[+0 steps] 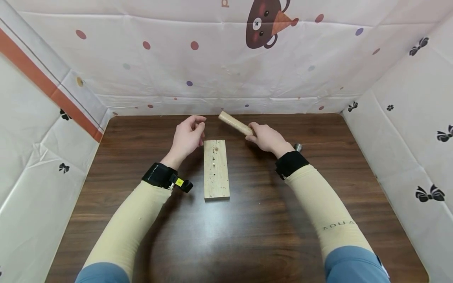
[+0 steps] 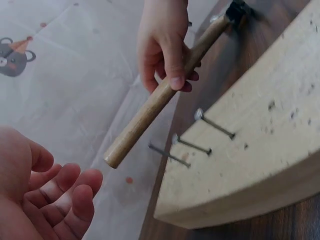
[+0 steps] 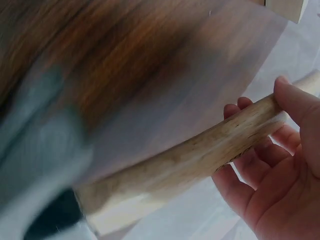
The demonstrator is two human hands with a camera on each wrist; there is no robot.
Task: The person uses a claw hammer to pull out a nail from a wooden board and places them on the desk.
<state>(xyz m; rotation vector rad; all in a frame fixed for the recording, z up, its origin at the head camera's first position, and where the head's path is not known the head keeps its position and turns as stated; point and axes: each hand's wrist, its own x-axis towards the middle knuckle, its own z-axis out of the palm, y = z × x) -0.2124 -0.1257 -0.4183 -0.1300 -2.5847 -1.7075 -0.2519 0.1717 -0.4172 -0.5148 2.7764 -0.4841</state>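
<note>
A hammer (image 1: 234, 123) is in my right hand (image 1: 267, 138), which grips its wooden handle between thumb and fingers. The handle's free end points left, and the metal head (image 1: 298, 147) shows past the right wrist. In the right wrist view that head (image 3: 45, 145) is blurred. Loosely bent and holding nothing, my left hand (image 1: 187, 135) is beside the far left corner of a pale wooden board (image 1: 217, 184), near the handle's end. Several nails (image 2: 194, 147) stand in the board in a row, partly driven in.
The board lies on a dark brown wooden table (image 1: 262, 236). A patterned white sheet (image 1: 159, 67) rises behind the table's far edge, and similar sheets (image 1: 400, 118) border its sides.
</note>
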